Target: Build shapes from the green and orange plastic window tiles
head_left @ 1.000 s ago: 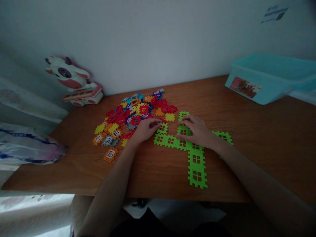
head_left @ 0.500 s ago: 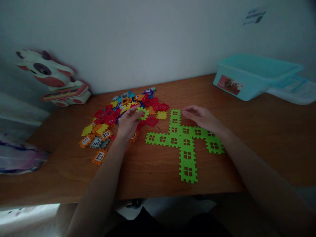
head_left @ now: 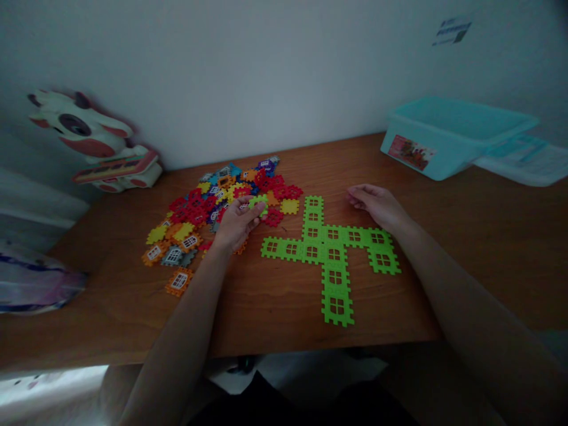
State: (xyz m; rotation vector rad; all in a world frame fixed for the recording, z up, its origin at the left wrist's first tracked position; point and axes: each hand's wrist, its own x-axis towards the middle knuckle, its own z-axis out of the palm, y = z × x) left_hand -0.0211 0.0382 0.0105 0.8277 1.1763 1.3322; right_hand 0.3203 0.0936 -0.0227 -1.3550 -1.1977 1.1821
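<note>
**Q:** What occupies the far left of the work area?

**A:** I have a crumpled plastic bag (head_left: 35, 284) beside the table (head_left: 110, 319), and a white-and-red cow-shaped toy (head_left: 84, 127) standing against the wall (head_left: 248, 77). Next comes a pile of interlocking plastic tiles (head_left: 213, 207) in mixed colours, with an orange window tile (head_left: 178, 281) lying just off its near edge.

**Q:** State the condition of the left hand.

**A:** My left hand (head_left: 237, 223) is closed in a pinch on a green tile (head_left: 258, 204), raised over the right side of the pile. Hold the tile by its rim, keeping its toothed edges exposed.

**Q:** What lies to the right of that?

**A:** A green cross of joined tiles (head_left: 331, 251) lies flat on the table, apart from the pile. My right hand (head_left: 375, 205) is open, loosely curled and empty, just beside the cross's upper right. Further right stand a light-blue plastic bin (head_left: 444, 139) and what appears to be its lid (head_left: 519, 163).

**Q:** What cannot be confirmed?

**A:** My grip covers part of the green tile, so I cannot read its pattern. The lower tiles in the pile are hidden, the bin's interior is out of view, and the wall notice (head_left: 451, 32) is too small to read.
</note>
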